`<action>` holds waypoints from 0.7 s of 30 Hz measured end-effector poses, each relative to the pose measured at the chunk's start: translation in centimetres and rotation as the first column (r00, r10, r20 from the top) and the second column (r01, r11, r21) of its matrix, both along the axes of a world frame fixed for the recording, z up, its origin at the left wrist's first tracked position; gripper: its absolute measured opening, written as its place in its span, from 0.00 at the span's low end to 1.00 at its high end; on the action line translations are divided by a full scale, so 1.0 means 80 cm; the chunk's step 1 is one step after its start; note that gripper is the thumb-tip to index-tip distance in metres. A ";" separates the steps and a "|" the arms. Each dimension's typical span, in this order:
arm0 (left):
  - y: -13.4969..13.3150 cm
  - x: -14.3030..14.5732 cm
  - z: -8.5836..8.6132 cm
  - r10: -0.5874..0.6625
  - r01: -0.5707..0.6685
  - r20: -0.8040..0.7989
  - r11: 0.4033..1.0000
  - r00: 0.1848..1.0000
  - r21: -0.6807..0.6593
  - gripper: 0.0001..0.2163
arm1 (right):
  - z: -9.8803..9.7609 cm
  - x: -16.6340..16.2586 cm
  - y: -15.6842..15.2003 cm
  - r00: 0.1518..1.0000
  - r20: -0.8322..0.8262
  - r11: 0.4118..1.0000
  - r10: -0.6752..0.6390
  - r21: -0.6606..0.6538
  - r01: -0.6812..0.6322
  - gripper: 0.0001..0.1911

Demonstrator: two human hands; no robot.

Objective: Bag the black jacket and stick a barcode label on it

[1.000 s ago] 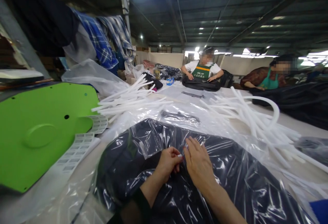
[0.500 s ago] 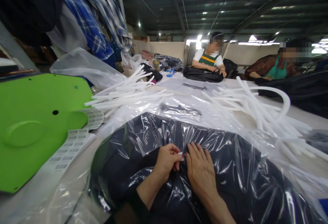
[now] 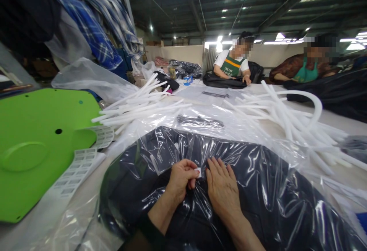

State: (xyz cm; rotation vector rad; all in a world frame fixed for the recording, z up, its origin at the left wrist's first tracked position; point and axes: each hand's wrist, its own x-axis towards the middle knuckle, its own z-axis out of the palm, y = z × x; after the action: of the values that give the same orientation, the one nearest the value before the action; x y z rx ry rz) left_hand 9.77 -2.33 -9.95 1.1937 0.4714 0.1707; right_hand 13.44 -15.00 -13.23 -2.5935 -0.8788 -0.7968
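A dark garment in a clear plastic bag (image 3: 258, 189) lies on the table right in front of me. My left hand (image 3: 180, 178) is closed, pinching a small white sticker (image 3: 198, 172) against the bag's plastic. My right hand (image 3: 222, 188) lies flat on the bag just to the right of the sticker, fingers stretched out and pressing the plastic down. Both forearms rest over the bagged garment.
A green plastic panel (image 3: 37, 144) lies at the left with a strip of white labels (image 3: 83, 159) beside it. Piles of white foam tubes (image 3: 137, 103) (image 3: 289, 117) lie beyond. Two other people (image 3: 233, 65) (image 3: 304, 69) work at the far end. Plaid shirts (image 3: 100, 33) hang at upper left.
My head has tilted slightly, shifting the view. My left hand has brought the white sticker down onto the bag; my right hand stays flat beside it.
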 end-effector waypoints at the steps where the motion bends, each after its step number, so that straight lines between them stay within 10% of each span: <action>1: 0.001 0.000 0.000 0.004 -0.004 0.004 1.000 1.000 -0.007 0.11 | 0.000 0.000 0.000 1.000 -0.007 1.000 -0.001 -0.001 0.001 0.20; 21: 0.020 -0.009 -0.003 0.160 -0.145 0.129 0.982 0.979 -0.120 0.12 | 0.003 -0.001 0.001 0.999 -0.018 1.000 -0.026 0.016 0.026 0.20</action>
State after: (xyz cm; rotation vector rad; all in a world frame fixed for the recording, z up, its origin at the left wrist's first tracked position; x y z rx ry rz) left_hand 9.02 -0.74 -10.17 1.0299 0.4451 0.3530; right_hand 13.34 -14.95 -13.02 -2.5994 -0.8315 -0.7828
